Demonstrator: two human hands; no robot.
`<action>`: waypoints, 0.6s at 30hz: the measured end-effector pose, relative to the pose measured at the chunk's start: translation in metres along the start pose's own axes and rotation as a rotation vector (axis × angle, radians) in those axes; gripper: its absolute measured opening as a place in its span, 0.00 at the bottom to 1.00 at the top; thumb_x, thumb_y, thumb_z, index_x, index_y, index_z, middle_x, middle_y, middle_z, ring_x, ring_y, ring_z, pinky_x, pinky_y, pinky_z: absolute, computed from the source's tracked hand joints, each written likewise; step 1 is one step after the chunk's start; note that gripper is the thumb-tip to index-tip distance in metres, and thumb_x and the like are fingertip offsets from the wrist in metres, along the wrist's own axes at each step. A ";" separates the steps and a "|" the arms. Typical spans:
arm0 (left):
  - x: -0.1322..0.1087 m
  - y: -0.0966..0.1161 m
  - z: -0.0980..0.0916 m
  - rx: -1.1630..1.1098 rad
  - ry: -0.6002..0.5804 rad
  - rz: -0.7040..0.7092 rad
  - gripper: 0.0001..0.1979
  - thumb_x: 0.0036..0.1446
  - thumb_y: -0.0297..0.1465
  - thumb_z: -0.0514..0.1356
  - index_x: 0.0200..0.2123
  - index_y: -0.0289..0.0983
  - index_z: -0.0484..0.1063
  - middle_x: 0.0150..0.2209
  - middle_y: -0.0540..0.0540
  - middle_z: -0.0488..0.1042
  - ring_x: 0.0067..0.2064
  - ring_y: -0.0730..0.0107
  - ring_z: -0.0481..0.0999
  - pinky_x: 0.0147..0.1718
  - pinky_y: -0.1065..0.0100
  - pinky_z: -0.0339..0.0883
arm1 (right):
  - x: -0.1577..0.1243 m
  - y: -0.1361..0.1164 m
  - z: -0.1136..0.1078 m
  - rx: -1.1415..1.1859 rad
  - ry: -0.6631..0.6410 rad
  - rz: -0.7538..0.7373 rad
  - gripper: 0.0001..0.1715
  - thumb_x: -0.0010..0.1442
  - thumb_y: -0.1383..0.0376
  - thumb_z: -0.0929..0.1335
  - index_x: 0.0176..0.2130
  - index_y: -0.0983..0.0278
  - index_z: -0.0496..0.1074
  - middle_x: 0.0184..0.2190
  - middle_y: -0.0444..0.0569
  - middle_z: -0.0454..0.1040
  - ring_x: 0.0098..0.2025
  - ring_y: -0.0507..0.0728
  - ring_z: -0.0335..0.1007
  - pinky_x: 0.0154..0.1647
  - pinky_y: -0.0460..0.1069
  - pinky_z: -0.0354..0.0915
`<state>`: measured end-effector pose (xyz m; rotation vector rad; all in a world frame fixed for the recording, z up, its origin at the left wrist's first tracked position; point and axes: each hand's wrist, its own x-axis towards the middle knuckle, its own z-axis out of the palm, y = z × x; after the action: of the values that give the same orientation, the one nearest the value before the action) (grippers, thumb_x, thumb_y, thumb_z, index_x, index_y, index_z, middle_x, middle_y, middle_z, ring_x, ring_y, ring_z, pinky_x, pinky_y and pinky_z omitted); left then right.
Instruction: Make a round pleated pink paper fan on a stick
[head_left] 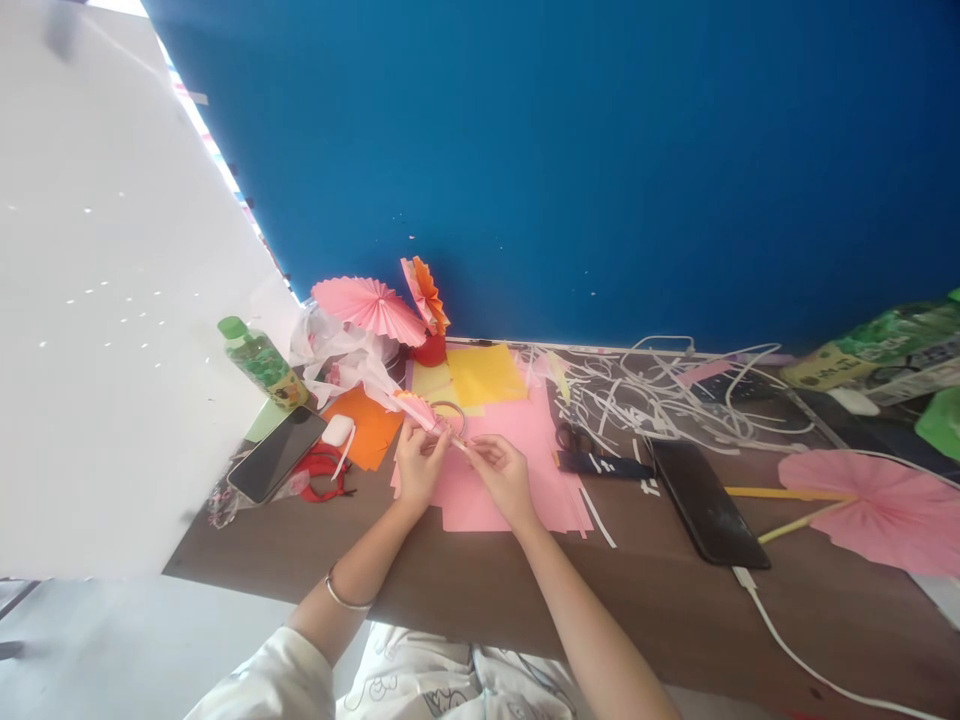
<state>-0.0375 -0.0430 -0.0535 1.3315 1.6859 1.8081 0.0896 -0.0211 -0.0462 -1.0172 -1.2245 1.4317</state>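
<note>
My left hand (420, 465) is closed around a narrow folded piece of pink paper (415, 406), its pleated end pointing up and left. Close beside it, my right hand (502, 478) pinches a thin pale strip (458, 441) at the lower end of the folded paper; the fingers partly hide it. Both hands are over a stack of pink paper sheets (480, 505). Just behind the fingers is a grey ring (459, 408), perhaps a tape roll. Yellow paper (491, 374) lies at the back of the stack, and orange paper (364, 430) to the left.
Pleated fans, one pink (367, 305) and one orange (426, 290), stand against the blue wall. Scissors (574, 438), paper shreds and white cables (720, 400) spread rightward. Phones lie either side (277, 455). A green-capped bottle (262, 365) is left; a pink fan (885, 505) lies right.
</note>
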 end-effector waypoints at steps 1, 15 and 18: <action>0.000 0.000 0.000 0.001 -0.002 0.003 0.09 0.51 0.35 0.60 0.26 0.35 0.71 0.34 0.46 0.64 0.35 0.71 0.71 0.31 0.70 0.71 | 0.000 0.000 0.000 -0.003 0.003 -0.002 0.16 0.44 0.60 0.73 0.32 0.64 0.68 0.28 0.47 0.73 0.31 0.54 0.71 0.34 0.50 0.70; -0.003 -0.004 0.000 0.047 -0.059 -0.030 0.10 0.51 0.37 0.60 0.29 0.37 0.75 0.34 0.44 0.68 0.35 0.67 0.72 0.33 0.66 0.69 | 0.001 0.004 0.000 -0.097 0.029 -0.051 0.13 0.46 0.59 0.71 0.30 0.65 0.69 0.29 0.49 0.73 0.33 0.55 0.71 0.37 0.51 0.68; -0.003 -0.002 0.000 0.019 -0.102 -0.022 0.09 0.51 0.36 0.60 0.30 0.37 0.75 0.35 0.44 0.68 0.35 0.67 0.72 0.33 0.66 0.70 | 0.001 0.002 -0.001 -0.118 0.038 -0.052 0.13 0.46 0.59 0.71 0.29 0.65 0.69 0.28 0.49 0.72 0.33 0.55 0.71 0.38 0.51 0.67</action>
<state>-0.0366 -0.0449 -0.0570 1.3832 1.6621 1.6868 0.0895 -0.0198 -0.0488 -1.0800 -1.3104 1.3073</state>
